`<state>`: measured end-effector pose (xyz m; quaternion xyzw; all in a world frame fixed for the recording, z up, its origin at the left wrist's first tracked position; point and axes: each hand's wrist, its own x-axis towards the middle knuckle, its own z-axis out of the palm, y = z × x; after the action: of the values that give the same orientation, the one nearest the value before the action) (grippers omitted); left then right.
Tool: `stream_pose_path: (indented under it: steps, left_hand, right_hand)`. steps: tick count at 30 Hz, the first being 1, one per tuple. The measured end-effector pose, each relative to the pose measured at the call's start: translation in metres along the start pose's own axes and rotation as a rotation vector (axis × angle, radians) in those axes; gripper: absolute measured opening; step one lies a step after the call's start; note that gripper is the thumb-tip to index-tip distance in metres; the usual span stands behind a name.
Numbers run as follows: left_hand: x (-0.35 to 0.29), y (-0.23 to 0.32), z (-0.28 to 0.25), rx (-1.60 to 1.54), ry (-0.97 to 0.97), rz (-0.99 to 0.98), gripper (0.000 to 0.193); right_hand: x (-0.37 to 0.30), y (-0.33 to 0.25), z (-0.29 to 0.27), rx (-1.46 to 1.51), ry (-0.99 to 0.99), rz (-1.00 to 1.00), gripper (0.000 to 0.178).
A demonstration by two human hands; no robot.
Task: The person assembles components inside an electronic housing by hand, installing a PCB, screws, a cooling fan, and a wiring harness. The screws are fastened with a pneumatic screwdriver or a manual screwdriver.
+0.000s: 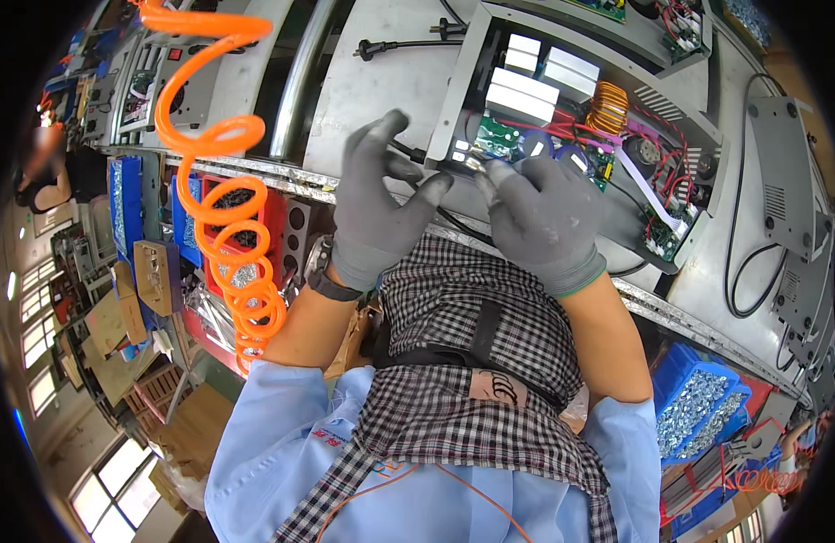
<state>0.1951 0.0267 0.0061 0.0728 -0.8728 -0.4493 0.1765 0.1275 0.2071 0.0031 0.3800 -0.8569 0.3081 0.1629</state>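
Observation:
Both my hands wear grey gloves. My left hand [381,204] is beside the left end of an open metal chassis [452,107], its fingers bent but apart. Next to those fingers, a black cord fitting [413,154] sits at the chassis wall. My right hand [549,213] reaches over the near edge of the chassis, thumb and forefinger close together at the small parts near its front left corner. What they pinch, if anything, is hidden. Inside are a green circuit board [497,138], silver heat sinks [521,98], an orange-wound coil [607,107] and a white ribbon cable [648,185].
An orange coiled hose [214,145] hangs at the left. Blue bins of metal fasteners [698,407] stand at the lower right, with a red bin [264,222] on the left. Grey metal covers [784,172] and black cables lie at the right. Another person [51,172] is far left.

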Motion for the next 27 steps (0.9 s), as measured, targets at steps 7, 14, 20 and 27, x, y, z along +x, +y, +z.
stream_pose_path:
  steps: [7,14,20,27]
  left_hand:
    - [0.003,0.004,0.001,0.055,-0.063,0.063,0.049]
    - [0.006,0.008,-0.005,0.087,-0.093,-0.014,0.046]
    - [0.008,0.007,-0.004,0.07,-0.101,-0.036,0.046]
    - [0.012,0.002,0.004,0.045,-0.08,0.061,0.044]
  right_hand:
    - [0.0,-0.001,-0.004,-0.005,-0.092,0.015,0.024]
    - [0.004,-0.001,0.001,-0.005,-0.05,-0.008,0.025]
    - [0.004,0.0,0.003,-0.005,-0.069,-0.022,0.026]
    - [0.004,-0.006,0.011,-0.107,-0.056,-0.038,0.025]
